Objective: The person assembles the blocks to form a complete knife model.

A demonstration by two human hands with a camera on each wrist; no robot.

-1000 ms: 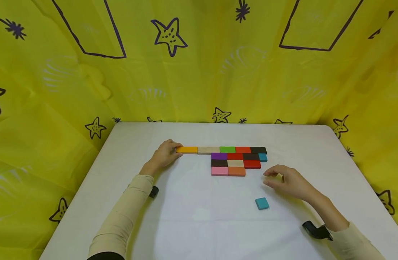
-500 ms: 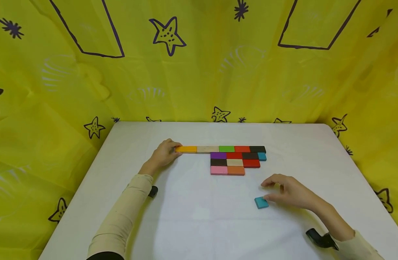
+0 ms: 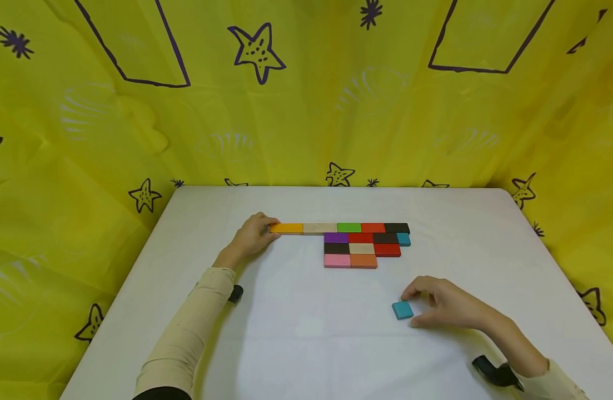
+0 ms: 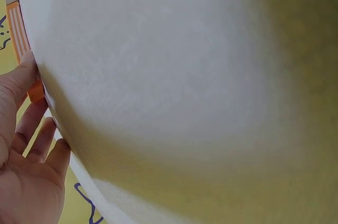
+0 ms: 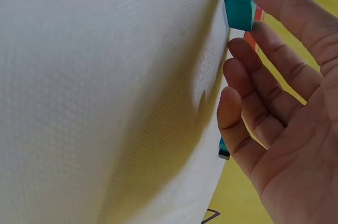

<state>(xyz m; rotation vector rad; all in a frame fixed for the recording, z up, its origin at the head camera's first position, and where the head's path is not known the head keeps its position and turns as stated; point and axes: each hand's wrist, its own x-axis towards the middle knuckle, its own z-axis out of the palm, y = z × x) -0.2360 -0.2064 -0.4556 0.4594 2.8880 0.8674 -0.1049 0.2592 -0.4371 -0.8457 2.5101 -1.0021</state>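
Observation:
At the left end of the back row lies a yellow-orange block (image 3: 288, 229), and my left hand (image 3: 251, 234) pinches its end between thumb and fingers. In the left wrist view the block (image 4: 20, 31) shows pale stripes along its side. My right hand (image 3: 448, 305) is low over the table, thumb and forefinger spread on either side of a small teal block (image 3: 402, 310). The forefinger is right at its back edge, the thumb close by its near right corner. In the right wrist view the thumb overlaps the teal block (image 5: 240, 10), and the other fingers are loosely bent.
Flat coloured blocks form rows at the table's middle: a pale block (image 3: 320, 228), a green block (image 3: 349, 228), a purple block (image 3: 336, 238), a pink block (image 3: 337, 260), an orange block (image 3: 363, 261) and others. A yellow curtain (image 3: 306, 111) surrounds the white table (image 3: 286, 322).
My right hand has come down toward the near side from beside the rows to the loose teal block, its thumb shifting to the near side. The left hand stays on the yellow-orange block.

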